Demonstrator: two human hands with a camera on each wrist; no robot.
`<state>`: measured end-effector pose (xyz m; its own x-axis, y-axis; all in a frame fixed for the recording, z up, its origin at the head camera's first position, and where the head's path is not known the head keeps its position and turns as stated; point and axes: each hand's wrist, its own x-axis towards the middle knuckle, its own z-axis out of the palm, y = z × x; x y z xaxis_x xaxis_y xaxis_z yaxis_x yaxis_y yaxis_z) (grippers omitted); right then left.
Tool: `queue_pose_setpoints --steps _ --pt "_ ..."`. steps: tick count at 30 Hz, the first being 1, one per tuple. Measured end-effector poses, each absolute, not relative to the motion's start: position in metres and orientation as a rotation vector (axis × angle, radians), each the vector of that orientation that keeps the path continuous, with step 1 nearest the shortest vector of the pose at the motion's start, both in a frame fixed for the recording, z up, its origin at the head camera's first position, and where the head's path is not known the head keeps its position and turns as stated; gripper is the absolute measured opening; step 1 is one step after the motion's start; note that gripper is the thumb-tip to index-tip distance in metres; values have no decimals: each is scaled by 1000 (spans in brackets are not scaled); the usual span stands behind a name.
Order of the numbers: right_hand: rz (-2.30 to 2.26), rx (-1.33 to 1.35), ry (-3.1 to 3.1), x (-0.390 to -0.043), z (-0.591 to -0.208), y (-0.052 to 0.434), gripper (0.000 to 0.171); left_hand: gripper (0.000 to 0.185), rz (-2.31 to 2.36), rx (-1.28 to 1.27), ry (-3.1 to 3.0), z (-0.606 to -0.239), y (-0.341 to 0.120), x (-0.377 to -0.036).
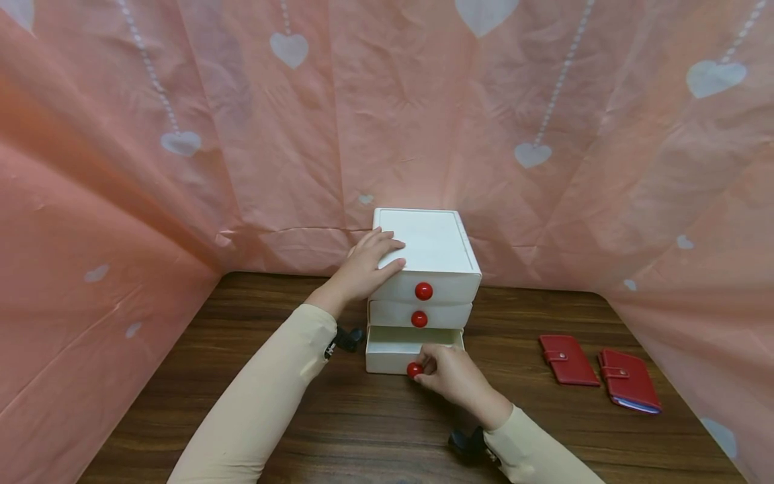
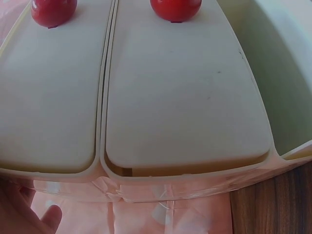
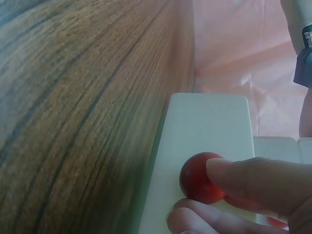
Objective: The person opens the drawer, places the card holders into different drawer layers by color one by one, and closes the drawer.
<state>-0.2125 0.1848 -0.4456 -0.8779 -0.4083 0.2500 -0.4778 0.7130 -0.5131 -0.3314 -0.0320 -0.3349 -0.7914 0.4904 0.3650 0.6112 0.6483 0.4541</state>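
Observation:
A small white chest of drawers point(image 1: 429, 235) stands on the table, each of its three drawers bearing a round red knob. The bottom drawer point(image 1: 387, 363) is pulled partway out; the upper two sit closed. My right hand point(image 1: 453, 376) pinches the bottom drawer's red knob point(image 3: 197, 178) between thumb and fingers. My left hand point(image 1: 365, 262) rests on the top left edge of the chest with its fingers fairly straight. In the left wrist view, part of that hand point(image 2: 19, 209) shows beside the chest, near the closed drawer fronts point(image 2: 185, 97).
Two red wallets with snap straps, one point(image 1: 568, 359) beside the other point(image 1: 630, 381), lie on the right of the brown wooden table point(image 1: 272, 417). Pink curtains point(image 1: 393, 134) with white hearts hang behind and at both sides.

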Motion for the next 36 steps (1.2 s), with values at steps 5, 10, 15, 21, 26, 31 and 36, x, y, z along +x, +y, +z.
queue_pose_setpoints --steps 5,10,15,21,26,31,36 --pt "924 731 -2799 -209 -446 185 20 47 -850 -901 -2654 -335 -32 -332" --pt "936 736 -2800 -208 -447 185 19 47 -857 -905 -2643 -336 -32 -332" --pt "926 729 -2809 -205 -448 186 19 48 -861 -910 -2644 -336 -32 -331" --pt "941 727 -2818 -202 -446 185 19 47 -864 -908 -2641 -337 -32 -332" --pt "940 715 -2828 -200 -446 184 19 47 -865 -910 -2639 -337 -32 -332" --pt "929 716 -2824 -198 -446 184 19 47 -874 -908 -2636 -336 -32 -332" --pt "935 726 -2815 -198 -447 185 19 47 -883 -913 -2635 -335 -32 -331"
